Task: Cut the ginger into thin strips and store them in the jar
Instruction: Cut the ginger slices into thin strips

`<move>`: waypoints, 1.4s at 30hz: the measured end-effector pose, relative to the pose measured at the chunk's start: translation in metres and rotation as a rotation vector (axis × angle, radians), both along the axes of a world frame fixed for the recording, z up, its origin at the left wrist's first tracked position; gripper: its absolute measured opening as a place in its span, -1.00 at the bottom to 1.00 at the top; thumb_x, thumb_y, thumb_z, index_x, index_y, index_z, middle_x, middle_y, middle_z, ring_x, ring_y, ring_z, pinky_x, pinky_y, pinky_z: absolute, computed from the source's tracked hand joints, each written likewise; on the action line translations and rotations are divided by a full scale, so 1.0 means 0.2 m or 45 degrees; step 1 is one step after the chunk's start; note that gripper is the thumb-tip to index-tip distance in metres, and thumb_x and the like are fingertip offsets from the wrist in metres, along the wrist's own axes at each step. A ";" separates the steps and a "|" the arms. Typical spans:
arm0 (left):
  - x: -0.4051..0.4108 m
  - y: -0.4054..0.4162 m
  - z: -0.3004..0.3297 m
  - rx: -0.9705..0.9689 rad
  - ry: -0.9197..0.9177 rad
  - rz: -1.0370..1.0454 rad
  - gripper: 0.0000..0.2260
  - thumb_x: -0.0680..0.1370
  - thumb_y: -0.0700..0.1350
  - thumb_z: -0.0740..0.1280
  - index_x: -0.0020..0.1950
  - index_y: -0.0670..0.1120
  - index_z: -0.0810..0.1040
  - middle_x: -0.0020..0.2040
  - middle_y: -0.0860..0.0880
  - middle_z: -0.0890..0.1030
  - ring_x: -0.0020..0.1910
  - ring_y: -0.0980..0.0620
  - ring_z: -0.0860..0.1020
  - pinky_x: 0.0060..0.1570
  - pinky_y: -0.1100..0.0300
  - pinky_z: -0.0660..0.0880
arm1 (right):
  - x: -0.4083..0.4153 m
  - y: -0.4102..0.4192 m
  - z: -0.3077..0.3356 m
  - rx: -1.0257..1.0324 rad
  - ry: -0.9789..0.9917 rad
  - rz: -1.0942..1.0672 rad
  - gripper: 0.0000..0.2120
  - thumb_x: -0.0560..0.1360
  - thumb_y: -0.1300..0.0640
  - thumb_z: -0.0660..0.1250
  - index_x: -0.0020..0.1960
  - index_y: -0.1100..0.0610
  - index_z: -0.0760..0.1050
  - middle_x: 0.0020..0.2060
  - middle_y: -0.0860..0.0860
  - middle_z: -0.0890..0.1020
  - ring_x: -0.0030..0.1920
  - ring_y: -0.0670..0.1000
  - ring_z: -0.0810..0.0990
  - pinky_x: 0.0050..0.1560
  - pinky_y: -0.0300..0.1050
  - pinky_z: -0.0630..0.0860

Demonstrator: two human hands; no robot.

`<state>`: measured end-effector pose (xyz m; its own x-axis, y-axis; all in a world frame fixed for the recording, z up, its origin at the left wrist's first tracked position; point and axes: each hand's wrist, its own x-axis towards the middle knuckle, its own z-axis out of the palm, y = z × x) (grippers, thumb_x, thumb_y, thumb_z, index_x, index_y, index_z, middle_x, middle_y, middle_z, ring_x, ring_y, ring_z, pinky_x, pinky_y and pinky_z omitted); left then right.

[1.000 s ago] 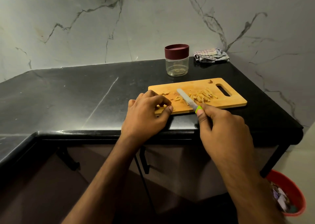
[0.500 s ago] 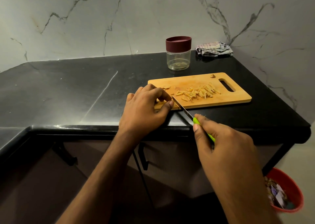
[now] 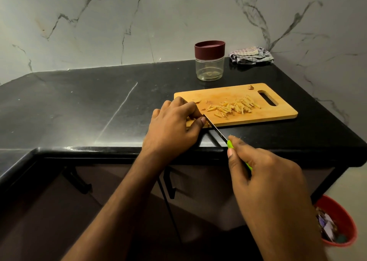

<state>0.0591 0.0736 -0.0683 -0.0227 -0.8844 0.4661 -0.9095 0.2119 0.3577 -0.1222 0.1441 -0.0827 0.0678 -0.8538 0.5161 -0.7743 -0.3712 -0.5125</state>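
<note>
A wooden cutting board [image 3: 278, 112] lies on the black counter. A pile of thin ginger strips [image 3: 235, 107] sits at its middle, with small scraps [image 3: 197, 101] near the left end and one bit [image 3: 251, 87] at the far edge. My left hand [image 3: 174, 125] pinches a small ginger piece at the board's near left corner; the piece is mostly hidden by my fingers. My right hand [image 3: 264, 173] grips the green-handled knife [image 3: 216, 129], its blade tip right beside my left fingertips. A clear jar [image 3: 209, 68] with a maroon lid stands behind the board.
A folded striped cloth [image 3: 251, 55] lies at the back right corner against the marble wall. A red bin [image 3: 337, 223] with scraps stands on the floor at lower right. The black counter [image 3: 79, 105] stretches left; its front edge runs just under my hands.
The knife swung from lying across the board with its blade near the strip pile to pointing at my left fingertips, and my right hand drew back toward me. The view tilted slightly.
</note>
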 end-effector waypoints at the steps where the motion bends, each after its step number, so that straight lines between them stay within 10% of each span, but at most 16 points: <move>1: 0.00 0.00 0.00 0.000 -0.007 -0.005 -0.90 0.59 0.14 0.31 -0.06 0.17 0.47 0.02 0.14 0.44 0.07 0.10 0.38 0.08 0.10 0.22 | 0.01 -0.01 0.00 -0.002 0.004 -0.006 -0.71 0.50 0.01 0.30 0.19 0.01 0.59 -0.45 -0.14 0.47 -0.47 -0.18 0.40 -0.53 -0.40 0.25; 28: 0.01 0.01 0.00 0.076 -0.259 -0.109 -0.58 0.63 0.23 0.05 0.51 0.37 0.21 0.22 0.16 0.37 0.24 0.13 0.29 0.24 0.03 0.18 | -0.04 -0.05 0.05 0.126 0.116 -0.076 -0.60 0.56 -0.10 0.17 0.39 -0.17 0.35 -0.31 -0.14 0.32 -0.35 -0.18 0.31 -0.44 -0.33 0.15; 36: 0.04 0.05 -0.03 -0.171 0.267 -0.172 -0.74 0.55 0.05 0.32 0.24 0.13 0.49 0.03 0.22 0.58 0.13 0.16 0.52 0.25 -0.15 0.37 | -0.02 -0.03 0.01 -0.002 -0.108 0.078 -0.65 0.54 -0.03 0.22 0.26 0.07 0.54 -0.29 -0.14 0.57 -0.36 -0.21 0.47 -0.41 -0.43 0.39; 42: 0.03 0.04 -0.02 -0.114 0.190 -0.109 -0.93 0.52 0.07 0.39 -0.02 0.18 0.61 -0.01 0.22 0.58 0.03 0.18 0.52 0.19 -0.19 0.40 | -0.01 -0.01 0.02 0.028 -0.070 0.070 -0.60 0.53 0.09 0.27 0.36 0.04 0.45 -0.40 -0.19 0.43 -0.44 -0.24 0.39 -0.48 -0.44 0.22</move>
